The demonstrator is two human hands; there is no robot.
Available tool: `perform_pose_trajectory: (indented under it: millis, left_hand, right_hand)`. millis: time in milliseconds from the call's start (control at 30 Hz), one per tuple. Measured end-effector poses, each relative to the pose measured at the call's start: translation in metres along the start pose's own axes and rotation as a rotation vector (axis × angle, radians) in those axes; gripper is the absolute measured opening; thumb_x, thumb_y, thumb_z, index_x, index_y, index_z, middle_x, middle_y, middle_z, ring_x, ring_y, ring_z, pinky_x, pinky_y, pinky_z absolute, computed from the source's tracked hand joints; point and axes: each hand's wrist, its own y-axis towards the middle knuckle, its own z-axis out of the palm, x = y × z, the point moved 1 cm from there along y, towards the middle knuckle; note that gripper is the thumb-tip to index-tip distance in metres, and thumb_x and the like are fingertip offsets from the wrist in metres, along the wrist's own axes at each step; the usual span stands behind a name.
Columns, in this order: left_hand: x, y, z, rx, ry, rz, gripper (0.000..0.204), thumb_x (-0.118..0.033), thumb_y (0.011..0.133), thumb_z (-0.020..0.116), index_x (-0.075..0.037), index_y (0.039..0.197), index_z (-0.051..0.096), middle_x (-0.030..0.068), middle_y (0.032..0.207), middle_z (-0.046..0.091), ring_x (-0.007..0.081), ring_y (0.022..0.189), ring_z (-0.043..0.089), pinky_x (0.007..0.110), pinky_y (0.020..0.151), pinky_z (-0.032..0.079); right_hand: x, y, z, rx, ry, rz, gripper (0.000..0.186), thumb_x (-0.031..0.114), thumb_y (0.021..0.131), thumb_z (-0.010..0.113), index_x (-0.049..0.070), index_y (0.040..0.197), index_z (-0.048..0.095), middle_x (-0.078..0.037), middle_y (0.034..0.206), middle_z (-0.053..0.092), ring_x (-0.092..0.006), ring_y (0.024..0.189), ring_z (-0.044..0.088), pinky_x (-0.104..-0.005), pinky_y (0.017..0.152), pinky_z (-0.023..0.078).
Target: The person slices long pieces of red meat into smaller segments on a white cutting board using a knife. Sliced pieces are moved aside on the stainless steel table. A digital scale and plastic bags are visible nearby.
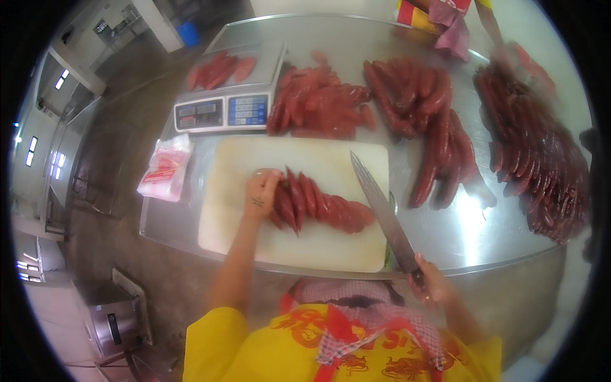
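Note:
My left hand (pixel 262 190) is closed at the left end of a row of dark red sausages (pixel 310 198), its fingers curled around the nearest sausage. The row lies on a white cutting board (pixel 238 242), with slender, pointed pieces near my left hand and rounder, overlapping ones farther right. My right hand (pixel 429 279) grips a long knife (pixel 384 213) by its dark handle. The blade slants up and to the left over the board's right edge, apart from the sausages, with its tip near the far right corner.
Behind the board stands a digital scale (pixel 210 113) bearing sausage pieces. Sausages lie piled on the steel table (pixel 439 232): cut pieces (pixel 318 105), whole links (pixel 420 108), and a large heap (pixel 534 153) at right. A co-worker's arm (pixel 489 28) reaches that heap. Plastic bags (pixel 167 169) lie left.

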Motion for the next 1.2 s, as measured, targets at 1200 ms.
perform_pose_trajectory:
  millis: [1200]
  left_hand:
    - [-0.028,0.241,0.142,-0.205,0.696,-0.023,0.084,-0.066,0.086,0.051,-0.006,0.144,0.041,0.0306,0.149,0.031,0.0473,0.139,0.026,0.062,0.112,0.012]
  right_hand:
    - [0.132,0.022,-0.024,-0.236,0.066,-0.306,0.071,0.068,0.093,0.037,0.002,0.074,0.053,-0.005,0.053,0.049,-0.0151,0.038,0.045,-0.0295,0.036,0.035]
